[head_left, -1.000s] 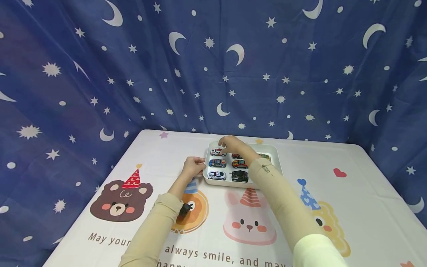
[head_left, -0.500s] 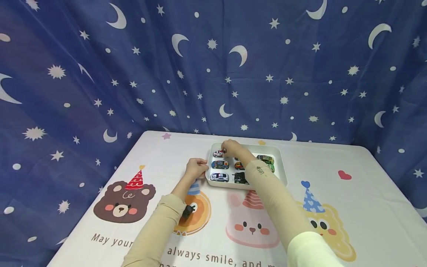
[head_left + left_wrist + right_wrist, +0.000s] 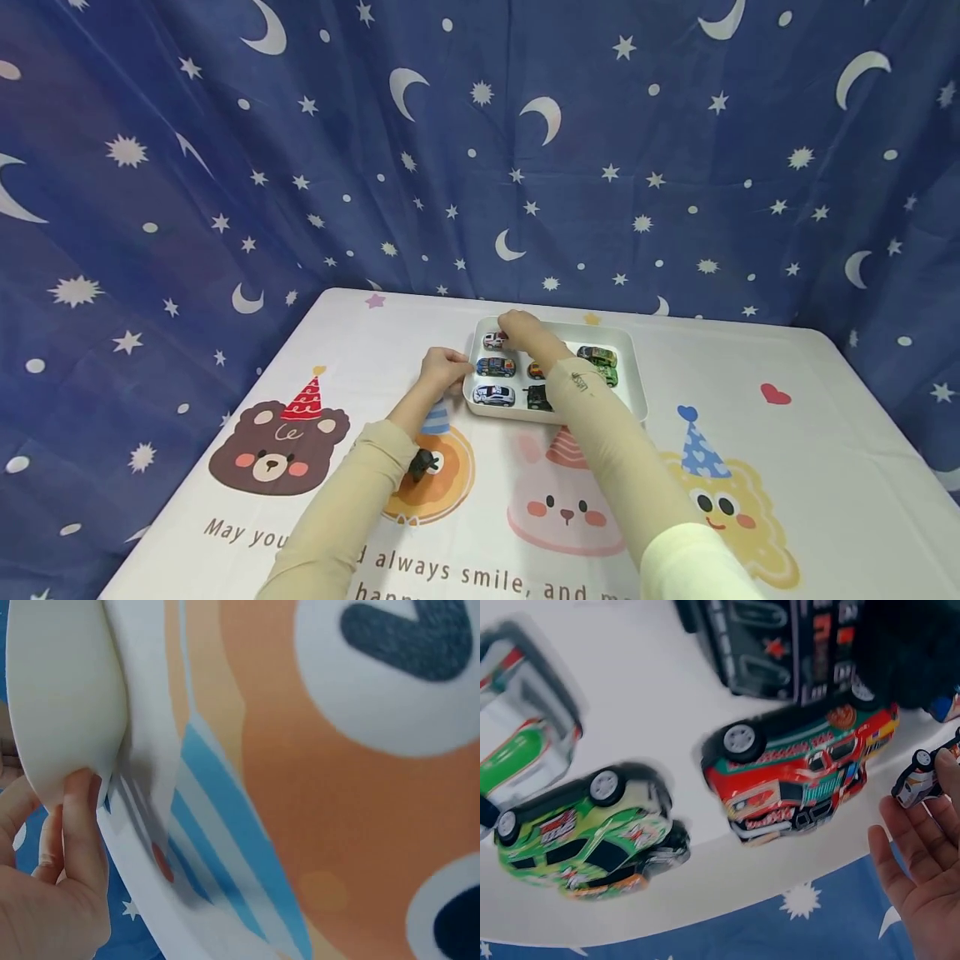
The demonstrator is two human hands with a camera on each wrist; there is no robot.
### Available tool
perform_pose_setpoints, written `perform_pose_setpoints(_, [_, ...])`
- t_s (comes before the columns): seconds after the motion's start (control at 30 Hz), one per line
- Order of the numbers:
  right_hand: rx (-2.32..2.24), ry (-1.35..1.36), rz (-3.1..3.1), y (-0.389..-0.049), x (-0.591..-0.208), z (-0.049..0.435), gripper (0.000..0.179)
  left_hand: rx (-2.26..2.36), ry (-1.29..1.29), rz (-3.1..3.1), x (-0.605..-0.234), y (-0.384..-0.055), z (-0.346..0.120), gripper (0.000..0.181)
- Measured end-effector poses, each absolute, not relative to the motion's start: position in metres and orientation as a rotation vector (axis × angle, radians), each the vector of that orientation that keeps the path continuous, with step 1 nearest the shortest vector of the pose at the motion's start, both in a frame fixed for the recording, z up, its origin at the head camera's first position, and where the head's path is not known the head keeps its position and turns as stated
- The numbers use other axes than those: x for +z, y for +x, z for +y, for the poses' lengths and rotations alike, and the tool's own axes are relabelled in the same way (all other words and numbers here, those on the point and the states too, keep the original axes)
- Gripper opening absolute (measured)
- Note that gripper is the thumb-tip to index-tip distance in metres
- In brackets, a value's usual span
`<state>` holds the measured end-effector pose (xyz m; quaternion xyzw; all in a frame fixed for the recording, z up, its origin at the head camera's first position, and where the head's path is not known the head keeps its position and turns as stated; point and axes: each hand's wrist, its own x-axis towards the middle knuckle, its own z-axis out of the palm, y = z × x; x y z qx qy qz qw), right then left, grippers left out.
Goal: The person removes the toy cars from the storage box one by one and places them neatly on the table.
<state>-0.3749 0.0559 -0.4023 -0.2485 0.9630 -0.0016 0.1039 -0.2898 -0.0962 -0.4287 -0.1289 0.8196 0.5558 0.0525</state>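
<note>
A white tray [image 3: 639,385] on the table holds several toy cars. My left hand [image 3: 442,369] grips its left side; in the left wrist view the fingers [image 3: 82,825] press the tray's outer wall [image 3: 67,697]. At the back left corner my right hand [image 3: 525,331] pinches a small white-and-red toy car [image 3: 493,340], partly hidden by the fingers. In the right wrist view that car [image 3: 913,784] sits between thumb and fingers. A blue car [image 3: 496,367] and a white-and-blue car [image 3: 493,396] stand in front of it.
My right forearm covers part of the tray. Right of it lie a dark green-yellow car [image 3: 597,356] and a bright green car [image 3: 607,377]. A black car [image 3: 537,397] stands at the front, a red car [image 3: 799,776] behind it. A starry blue curtain [image 3: 450,167] hangs behind the table.
My right hand has come down from above the white-and-red car, and its fingers have closed on it. The left hand stays at the tray's left side. The view has shifted slightly.
</note>
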Motion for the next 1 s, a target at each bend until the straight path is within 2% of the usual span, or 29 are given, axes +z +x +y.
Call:
perform_pose_setpoints(0.27, [-0.085, -0.726, 2.864, -0.367, -0.39, 0.068, 0.019, 1.716, -0.425, 2.341, -0.422, -0.293, -0.101, 0.034])
perform_pose_setpoints(0.63, [-0.252, -0.773, 2.899, -0.359, -0.396, 0.086, 0.016, 1.747, -0.507, 2.201, -0.425, -0.292, -0.101, 0.039])
perform_pose_setpoints(1.0, [-0.545, -0.764, 2.876, -0.364, -0.395, 0.094, 0.025, 1.806, -0.56, 2.135, -0.427, -0.291, -0.102, 0.037])
